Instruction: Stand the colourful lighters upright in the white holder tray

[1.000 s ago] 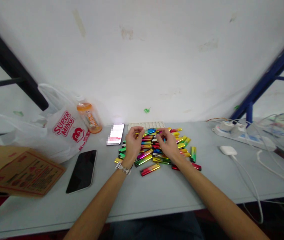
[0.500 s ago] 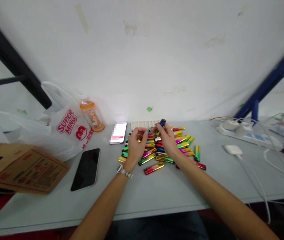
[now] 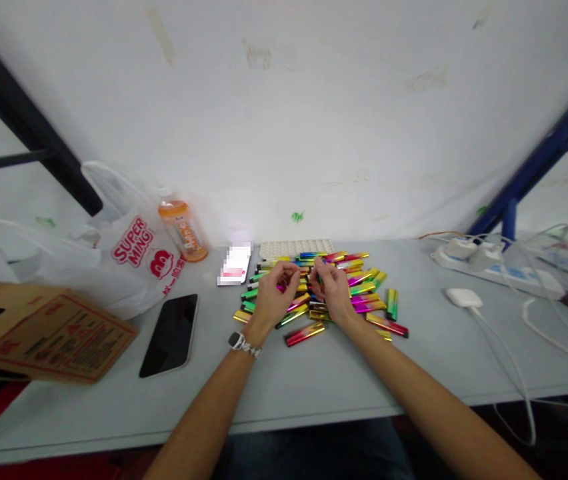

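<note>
We see a pile of shiny lighters [image 3: 364, 288] on the grey desk [image 3: 314, 387], and we place everything by it. Our left hand [image 3: 275, 291] is over the pile's left part, thumb and fingertips curled toward one another; we cannot tell whether that grip pinches anything. Our right hand [image 3: 334, 287] is over the pile's middle, fingers bent in close to the thumb, with something small and dark at the tips that we cannot make out. A red-and-gold lighter [image 3: 305, 333] lies apart on the pile's near side, and a green one [image 3: 392, 304] at its right edge.

As for containers, all are left of the pile: a bottle [image 3: 184, 230], orange below its white cap, though we cannot tell drink from wrapper; in front of it, a white plastic bag [image 3: 129, 280], its contents hidden from us; and, farthest from the pile, a cardboard box [image 3: 64, 340] with a dark handle hole, its inside unseen. Just behind the pile we have a pale keyboard [image 3: 297, 249]. Well right of it is a power strip [image 3: 509, 275] with white plugs in it.
</note>
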### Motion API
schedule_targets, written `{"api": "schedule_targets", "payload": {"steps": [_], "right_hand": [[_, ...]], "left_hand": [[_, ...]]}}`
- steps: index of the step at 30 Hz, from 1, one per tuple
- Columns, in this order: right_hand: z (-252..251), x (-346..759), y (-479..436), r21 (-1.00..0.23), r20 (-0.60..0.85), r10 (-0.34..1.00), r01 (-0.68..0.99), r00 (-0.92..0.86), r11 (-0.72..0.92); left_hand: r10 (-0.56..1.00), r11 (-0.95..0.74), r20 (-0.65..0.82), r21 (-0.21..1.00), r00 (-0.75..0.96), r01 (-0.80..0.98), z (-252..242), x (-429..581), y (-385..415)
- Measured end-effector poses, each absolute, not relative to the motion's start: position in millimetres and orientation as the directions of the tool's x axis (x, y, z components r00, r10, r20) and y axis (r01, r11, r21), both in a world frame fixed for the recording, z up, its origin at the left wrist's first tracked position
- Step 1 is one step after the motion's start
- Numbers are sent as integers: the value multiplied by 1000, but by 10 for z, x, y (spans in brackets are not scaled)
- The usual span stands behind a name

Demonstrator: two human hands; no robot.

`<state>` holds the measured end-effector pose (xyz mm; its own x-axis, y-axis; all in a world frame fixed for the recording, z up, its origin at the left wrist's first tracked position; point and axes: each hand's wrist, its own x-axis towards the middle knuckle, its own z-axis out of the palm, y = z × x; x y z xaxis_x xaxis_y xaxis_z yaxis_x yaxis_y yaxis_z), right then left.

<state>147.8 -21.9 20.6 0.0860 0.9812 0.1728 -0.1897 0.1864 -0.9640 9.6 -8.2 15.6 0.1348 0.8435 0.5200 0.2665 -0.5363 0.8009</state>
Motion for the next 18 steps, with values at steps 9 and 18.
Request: {"api": "schedule_targets", "payload": {"steps": [9,18], "right_hand": [[75,1450,-188,-970,234,958,-21,166,241],[71,1446,-178,-959,282,933,102,225,265]], "left_hand": [[851,-524,505,806,142,275,93,74,-106],[858,-514,487,815,163,267,88,95,-109]]}}
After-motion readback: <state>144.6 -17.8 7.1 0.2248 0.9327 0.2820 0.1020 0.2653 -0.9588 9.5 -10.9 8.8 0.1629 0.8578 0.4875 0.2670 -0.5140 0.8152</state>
